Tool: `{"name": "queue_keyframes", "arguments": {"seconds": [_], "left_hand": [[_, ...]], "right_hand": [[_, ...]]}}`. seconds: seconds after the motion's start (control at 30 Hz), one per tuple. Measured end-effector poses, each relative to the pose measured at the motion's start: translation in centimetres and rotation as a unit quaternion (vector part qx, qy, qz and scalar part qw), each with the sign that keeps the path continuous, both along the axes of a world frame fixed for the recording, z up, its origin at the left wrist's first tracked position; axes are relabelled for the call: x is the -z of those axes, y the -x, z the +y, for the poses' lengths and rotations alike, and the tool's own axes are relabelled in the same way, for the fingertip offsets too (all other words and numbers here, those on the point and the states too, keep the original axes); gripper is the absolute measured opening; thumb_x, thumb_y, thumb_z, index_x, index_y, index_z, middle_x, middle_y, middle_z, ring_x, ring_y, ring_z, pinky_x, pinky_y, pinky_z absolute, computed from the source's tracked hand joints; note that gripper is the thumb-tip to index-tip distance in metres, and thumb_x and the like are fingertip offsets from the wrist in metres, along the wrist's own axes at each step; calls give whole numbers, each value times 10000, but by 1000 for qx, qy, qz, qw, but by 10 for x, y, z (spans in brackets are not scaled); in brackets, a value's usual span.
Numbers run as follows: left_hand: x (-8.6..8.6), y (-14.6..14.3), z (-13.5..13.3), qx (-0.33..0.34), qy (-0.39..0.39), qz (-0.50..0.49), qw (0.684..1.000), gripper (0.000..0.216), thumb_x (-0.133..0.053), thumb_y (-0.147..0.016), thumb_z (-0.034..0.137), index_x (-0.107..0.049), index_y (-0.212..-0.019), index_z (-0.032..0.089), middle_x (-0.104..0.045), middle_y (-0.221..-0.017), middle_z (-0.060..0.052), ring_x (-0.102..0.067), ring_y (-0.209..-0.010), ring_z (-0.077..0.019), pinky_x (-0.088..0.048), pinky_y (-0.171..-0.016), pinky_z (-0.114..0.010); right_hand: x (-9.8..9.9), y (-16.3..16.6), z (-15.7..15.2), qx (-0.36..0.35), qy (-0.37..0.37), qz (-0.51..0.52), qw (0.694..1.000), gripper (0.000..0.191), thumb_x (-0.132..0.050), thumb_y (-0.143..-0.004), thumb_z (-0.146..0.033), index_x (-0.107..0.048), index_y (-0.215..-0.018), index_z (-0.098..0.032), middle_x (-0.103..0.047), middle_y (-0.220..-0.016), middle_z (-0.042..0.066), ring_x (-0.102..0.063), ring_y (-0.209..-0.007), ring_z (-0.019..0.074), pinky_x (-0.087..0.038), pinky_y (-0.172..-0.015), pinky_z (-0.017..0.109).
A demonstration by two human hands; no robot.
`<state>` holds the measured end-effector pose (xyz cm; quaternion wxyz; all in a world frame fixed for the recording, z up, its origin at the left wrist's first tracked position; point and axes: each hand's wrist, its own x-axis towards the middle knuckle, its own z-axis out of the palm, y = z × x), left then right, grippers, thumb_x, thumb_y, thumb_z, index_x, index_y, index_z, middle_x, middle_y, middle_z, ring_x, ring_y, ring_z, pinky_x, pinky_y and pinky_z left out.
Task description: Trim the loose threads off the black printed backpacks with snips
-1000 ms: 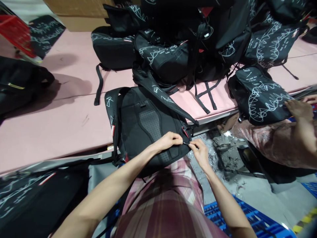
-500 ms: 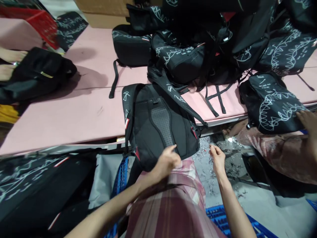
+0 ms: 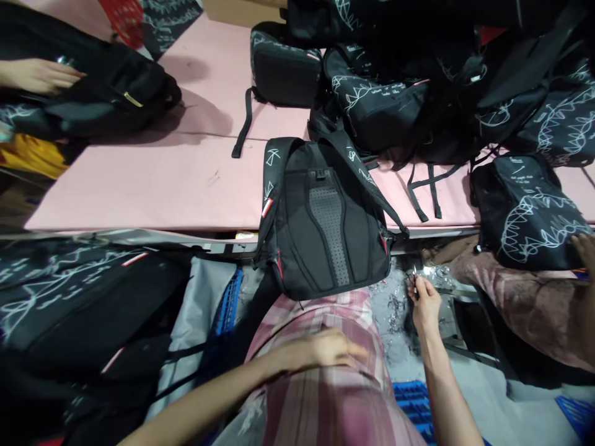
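Observation:
A black backpack (image 3: 320, 217) lies back-panel up, hanging over the near edge of the pink table (image 3: 153, 179) onto my lap. My left hand (image 3: 325, 350) rests flat on my plaid-covered lap, fingers stretched out, holding nothing, a little below the backpack. My right hand (image 3: 424, 300) is off the backpack's lower right corner, fingers pinched on a small metal tool I cannot make out, over the littered floor.
A heap of black backpacks with white scribble prints (image 3: 418, 80) fills the far right of the table. Another person's hand (image 3: 586, 248) touches a backpack (image 3: 525, 210) at right; a third person's hand (image 3: 37, 74) rests on a black bag (image 3: 106, 93) at left. More bags (image 3: 79, 310) lie below left.
Both my hands have left the backpack's lower corner. The left hand dropped to my lap and flattened; the right hand drew away to the right. The view shifted left.

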<state>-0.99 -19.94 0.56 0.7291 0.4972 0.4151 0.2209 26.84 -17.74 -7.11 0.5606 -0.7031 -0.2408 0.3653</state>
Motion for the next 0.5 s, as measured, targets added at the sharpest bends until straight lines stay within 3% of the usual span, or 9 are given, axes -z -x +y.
{"name": "queue_keyframes", "arguments": {"seconds": [0.07, 0.17, 0.23, 0.37, 0.43, 0.5], "left_hand": [[0, 28, 2, 11, -29, 22, 999, 180, -649, -704, 338, -714, -842, 243, -703, -916, -41, -622, -939, -247, -457, -875, -335], [12, 74, 20, -171, 9, 66, 983, 365, -578, -764, 408, -642, -1029, 165, -670, -1029, -96, -606, -975, -231, -445, -910, -359], [22, 90, 33, -285, 85, 21, 955, 518, -605, -747, 379, -522, -1190, 123, -584, -1192, -148, -583, -1040, -232, -437, -935, -360], [28, 73, 62, -403, 153, -71, 900, 689, -570, -775, 216, -251, -1376, 111, -291, -1435, -184, -416, -1246, -211, -359, -1022, -324], [26, 57, 72, -454, 144, -65, 877, 688, -534, -811, 221, -189, -1399, 129, -208, -1471, -166, -300, -1319, -193, -295, -1061, -324], [24, 46, 71, -466, 133, -56, 873, 681, -542, -816, 265, -201, -1397, 168, -196, -1479, -143, -253, -1339, -192, -255, -1076, -342]], "right_hand": [[-3, 3, 0, -11, 2, -29, 1000, 415, -674, -636, -447, -634, -930, -158, -599, -809, 1, -459, -613, 91, -366, -573, 227], [-5, 14, 7, -52, 21, -69, 996, 498, -700, -615, -413, -619, -1032, -154, -602, -850, 12, -492, -699, 114, -392, -636, 240], [-2, 26, 16, -80, 23, -65, 994, 516, -709, -593, -411, -620, -1026, -145, -603, -831, 13, -503, -708, 122, -405, -651, 249], [6, 48, 37, -78, 1, -50, 996, 482, -723, -545, -414, -626, -935, -148, -605, -787, 7, -502, -659, 111, -395, -599, 233], [8, 52, 43, -77, -3, -48, 996, 461, -725, -539, -417, -621, -900, -151, -593, -740, -5, -480, -599, 100, -362, -530, 215], [9, 53, 44, -85, -5, -45, 995, 445, -720, -550, -423, -613, -889, -155, -580, -712, -14, -454, -557, 92, -324, -479, 202]]}}
